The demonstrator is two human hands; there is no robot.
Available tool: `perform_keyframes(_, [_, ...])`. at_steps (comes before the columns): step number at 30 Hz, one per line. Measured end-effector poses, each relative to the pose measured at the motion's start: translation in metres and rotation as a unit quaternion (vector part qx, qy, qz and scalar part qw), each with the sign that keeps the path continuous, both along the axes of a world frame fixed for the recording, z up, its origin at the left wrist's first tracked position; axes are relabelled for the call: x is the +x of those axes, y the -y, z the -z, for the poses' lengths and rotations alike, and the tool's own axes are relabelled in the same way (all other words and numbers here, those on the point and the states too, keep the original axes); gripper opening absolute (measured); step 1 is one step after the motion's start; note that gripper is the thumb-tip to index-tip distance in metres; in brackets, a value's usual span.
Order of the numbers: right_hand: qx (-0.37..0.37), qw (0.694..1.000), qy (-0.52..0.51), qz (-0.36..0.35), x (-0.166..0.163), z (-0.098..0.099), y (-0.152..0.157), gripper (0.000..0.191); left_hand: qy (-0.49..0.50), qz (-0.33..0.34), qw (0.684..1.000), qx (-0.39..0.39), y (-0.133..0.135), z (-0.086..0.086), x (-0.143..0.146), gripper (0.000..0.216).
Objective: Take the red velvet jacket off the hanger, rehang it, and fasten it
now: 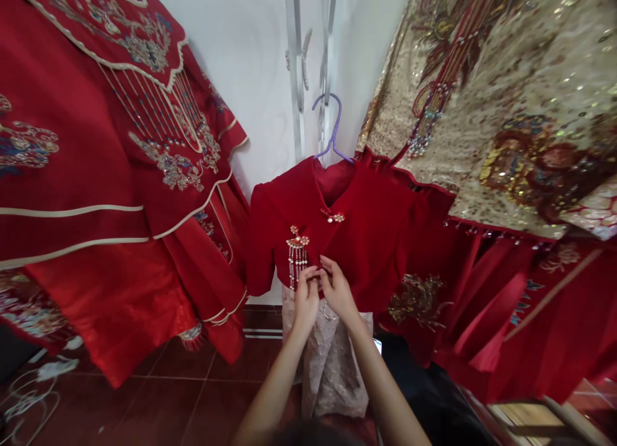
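Observation:
A short red jacket (364, 240) hangs in front of me on a purple hanger (333, 128). A jewelled clasp (333, 217) sits below its collar, and a beaded tassel brooch (297, 250) hangs on its chest. At the lower front of the jacket, my left hand (307, 298) pinches the red cloth just beside the tassels. My right hand (338, 292) grips the cloth close by, its fingertips nearly meeting the left ones. The exact bit between the fingers is partly hidden. Under the jacket hangs a pale, shiny patterned skirt (332, 369).
Red embroidered garments (116, 176) hang on the left. A gold sequinned garment (482, 131) hangs on the right, above red pleated cloth (501, 304). Metal rails (295, 60) run up the white wall. White cables (29, 394) lie on the tiled floor (193, 401).

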State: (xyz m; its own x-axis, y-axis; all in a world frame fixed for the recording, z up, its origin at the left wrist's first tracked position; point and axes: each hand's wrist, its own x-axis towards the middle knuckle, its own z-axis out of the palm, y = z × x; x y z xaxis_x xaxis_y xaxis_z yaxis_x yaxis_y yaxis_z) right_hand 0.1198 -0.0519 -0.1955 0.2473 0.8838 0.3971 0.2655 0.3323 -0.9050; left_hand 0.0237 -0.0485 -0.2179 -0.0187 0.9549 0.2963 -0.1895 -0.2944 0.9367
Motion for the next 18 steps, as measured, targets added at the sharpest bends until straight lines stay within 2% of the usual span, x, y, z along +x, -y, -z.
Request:
perform_keyframes(4, [-0.021,0.999,-0.028,-0.016,0.004,0.003,0.009,0.033,-0.018,0.02,0.999,-0.03,0.012,-0.007,0.0,0.023])
perform_keyframes(8, [-0.049,0.997,-0.024,-0.055,0.013,-0.01,0.03,0.029,-0.064,0.004,0.998,-0.019,0.018,-0.018,-0.01,0.018])
perform_keyframes(11, [-0.056,0.994,-0.038,-0.083,0.02,-0.023,0.044,0.028,-0.047,0.021,0.999,-0.015,0.02,-0.019,-0.012,0.017])
perform_keyframes(14, [-0.049,0.989,-0.089,-0.107,0.026,-0.032,0.051,0.025,-0.016,0.038,0.999,-0.018,0.021,-0.014,-0.008,0.036])
perform_keyframes(18, [-0.007,0.995,-0.088,-0.051,0.029,-0.037,0.054,0.023,0.038,0.08,0.994,-0.069,0.022,-0.017,0.0,0.061])
